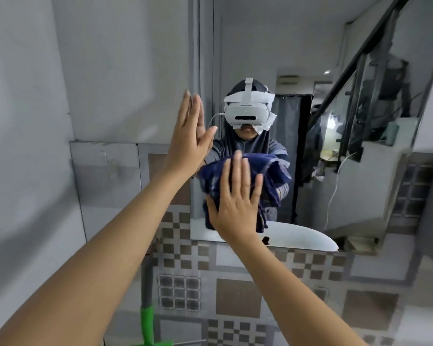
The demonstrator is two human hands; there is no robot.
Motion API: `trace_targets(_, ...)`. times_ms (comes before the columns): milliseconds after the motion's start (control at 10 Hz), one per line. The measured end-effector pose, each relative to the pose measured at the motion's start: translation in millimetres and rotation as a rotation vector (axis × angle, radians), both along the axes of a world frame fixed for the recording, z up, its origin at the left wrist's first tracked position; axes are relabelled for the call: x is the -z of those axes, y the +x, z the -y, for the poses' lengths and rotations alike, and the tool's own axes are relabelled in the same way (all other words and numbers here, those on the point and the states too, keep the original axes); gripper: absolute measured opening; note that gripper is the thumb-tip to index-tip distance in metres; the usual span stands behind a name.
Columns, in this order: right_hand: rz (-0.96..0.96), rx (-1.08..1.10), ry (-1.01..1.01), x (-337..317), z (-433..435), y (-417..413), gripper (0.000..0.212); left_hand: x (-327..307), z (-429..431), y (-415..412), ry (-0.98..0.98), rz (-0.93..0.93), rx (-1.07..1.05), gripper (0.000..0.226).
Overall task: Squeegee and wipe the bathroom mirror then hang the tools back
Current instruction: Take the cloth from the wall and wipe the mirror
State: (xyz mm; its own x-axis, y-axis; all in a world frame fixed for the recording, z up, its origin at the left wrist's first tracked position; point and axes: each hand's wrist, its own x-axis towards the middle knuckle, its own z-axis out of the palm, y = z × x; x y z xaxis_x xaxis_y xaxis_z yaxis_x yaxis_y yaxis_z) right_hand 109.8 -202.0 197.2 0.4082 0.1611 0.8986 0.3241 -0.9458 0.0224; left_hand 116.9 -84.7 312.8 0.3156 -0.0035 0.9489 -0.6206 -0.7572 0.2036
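Note:
A large frameless mirror [335, 58] hangs on the wall ahead, above a band of patterned tiles. My right hand [235, 196] lies flat with spread fingers on a dark blue cloth [273, 171], pressing it against the lower left part of the glass. My left hand [190, 136] is flat and empty, fingers together, its palm resting against the mirror's left edge. The mirror reflects a person wearing a white headset, and the cloth. A green handle [147, 325] stands at the bottom left, its head out of sight.
The left wall [23, 121] is plain grey, with a small hook [105, 157] on a shiny panel. Brown and grey checkered tiles [235, 270] run below the mirror. A grey pipe [147, 278] rises above the green handle. A white basin shows only in reflection.

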Motion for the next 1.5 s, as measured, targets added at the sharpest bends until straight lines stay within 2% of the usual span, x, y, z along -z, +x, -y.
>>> trace_targets(100,0.097,-0.069,-0.526,25,27,3,0.067,8,5,-2,0.006,-0.024,-0.014,0.068)
trace_targets(200,0.113,-0.065,-0.732,23,66,7,0.067,12,9,4,0.03,-0.029,-0.031,0.07)
trace_targets(300,0.142,-0.027,-0.734,11,118,15,0.067,12,3,5,-0.033,-0.076,0.011,0.075)
trace_targets(400,0.094,0.097,-0.438,16,170,17,0.075,13,4,-7,-0.102,-0.066,-0.066,0.06)
trace_targets(500,-0.022,0.182,-0.097,33,202,10,0.081,18,13,-11,-0.104,-0.084,-0.07,0.058)
trace_targets(600,-0.12,0.164,0.423,57,203,5,0.086,21,18,-10,-0.125,-0.071,-0.077,0.057)
trace_targets(700,-0.117,0.134,0.807,68,179,7,0.086,22,20,-9,-0.136,-0.058,-0.085,0.056)
trace_targets(800,-0.062,0.164,1.009,68,137,8,0.086,24,20,-9,-0.128,-0.051,-0.069,0.057)
trace_targets(1000,-0.038,0.051,0.895,67,85,12,0.086,32,8,-3,-0.082,-0.029,-0.067,0.06)
trace_targets(1200,0.019,0.023,0.627,58,26,12,0.08,38,-1,-4,-0.032,-0.029,-0.056,0.061)
trace_targets(1300,0.02,-0.027,0.478,59,3,10,0.079,47,-11,5,0.015,-0.027,0.014,0.064)
trace_targets(1400,-0.003,-0.056,0.38,62,-14,5,0.077,64,-23,-4,0.059,-0.025,-0.041,0.056)
trace_targets(1500,0.002,-0.071,0.307,66,-23,4,0.073,80,-31,-14,0.049,-0.081,-0.009,0.054)
